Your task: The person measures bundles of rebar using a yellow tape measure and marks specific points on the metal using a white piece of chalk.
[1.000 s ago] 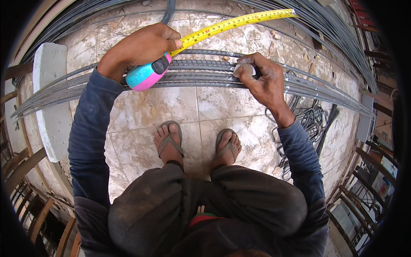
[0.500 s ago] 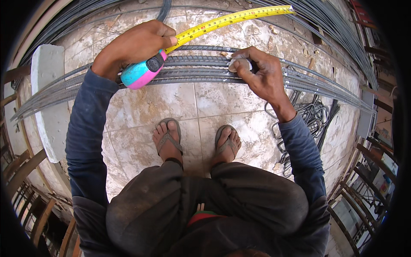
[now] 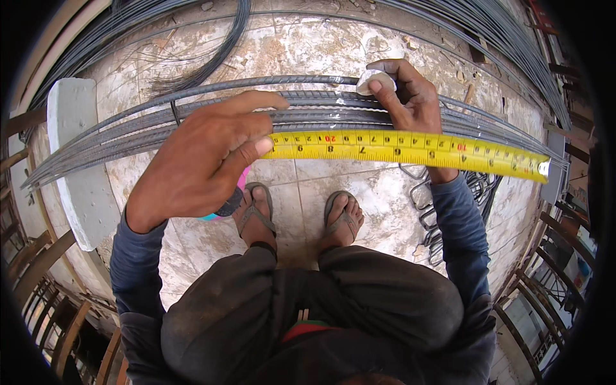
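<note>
My left hand [image 3: 199,160] is closed on a tape measure, pinching its yellow blade [image 3: 366,145] near the case. Under that hand the pink and turquoise case [image 3: 242,183] is mostly hidden. The blade stretches rightward over my right wrist, its metal tip free in the air. Thumb and fingers of my right hand [image 3: 416,96] grip a lump of white chalk [image 3: 377,82] at the farthest bar of a rebar bundle [image 3: 308,117]. White marks show on several bars just left of the chalk. A thin tie wraps the bundle left of centre.
A pale concrete block [image 3: 76,192] lies under the bundle's left end. Bent steel stirrups [image 3: 433,215] sit on the tiled floor at right. Thin wire [image 3: 224,54] and long rods [image 3: 462,25] lie beyond the bars. My sandalled feet are close to the bundle.
My left hand has come nearer, and the tape blade has swung down from beyond the bars to across my right wrist. My right hand has shifted slightly right and farther away with the chalk.
</note>
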`<state>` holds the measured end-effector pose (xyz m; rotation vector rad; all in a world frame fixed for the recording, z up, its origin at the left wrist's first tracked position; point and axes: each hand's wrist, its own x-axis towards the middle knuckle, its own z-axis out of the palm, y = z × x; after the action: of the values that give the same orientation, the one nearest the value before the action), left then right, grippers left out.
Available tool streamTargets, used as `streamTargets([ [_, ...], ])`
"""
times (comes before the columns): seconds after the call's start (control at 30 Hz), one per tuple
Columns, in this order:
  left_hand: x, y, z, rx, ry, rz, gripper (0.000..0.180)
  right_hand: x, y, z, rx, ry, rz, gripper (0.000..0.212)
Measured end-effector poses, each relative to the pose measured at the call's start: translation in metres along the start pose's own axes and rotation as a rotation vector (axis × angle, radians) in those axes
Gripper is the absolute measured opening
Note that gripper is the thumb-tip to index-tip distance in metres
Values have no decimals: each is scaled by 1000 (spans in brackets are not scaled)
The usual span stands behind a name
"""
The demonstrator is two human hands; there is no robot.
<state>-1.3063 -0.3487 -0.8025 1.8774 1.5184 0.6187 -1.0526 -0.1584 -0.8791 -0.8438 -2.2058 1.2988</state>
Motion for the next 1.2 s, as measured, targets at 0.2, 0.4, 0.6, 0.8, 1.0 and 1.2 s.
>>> streamTargets([
  [0.2, -29, 12, 67, 262, 105, -123, 9, 1, -2, -14, 255, 81, 139, 20],
  [0.4, -32, -23, 122, 625, 140, -56, 11, -2, 4, -10, 210, 0, 58, 20],
  [0.6, -25, -39, 163, 677, 287, -91, 10, -3, -6, -4, 53, -105, -79, 22],
  [0.8, -29, -40, 169, 665, 336, -96, 8, -5, -17, 2, -180, -86, -290, 24],
  [1.0, -35, -40, 159, 658, 353, -91, 8, -24, -20, 3, -69, -29, -132, 21],
  [1.2, -56, -60, 183, 280, -70, -22, 9, -23, -39, -22, 18, -30, -159, 20],
])
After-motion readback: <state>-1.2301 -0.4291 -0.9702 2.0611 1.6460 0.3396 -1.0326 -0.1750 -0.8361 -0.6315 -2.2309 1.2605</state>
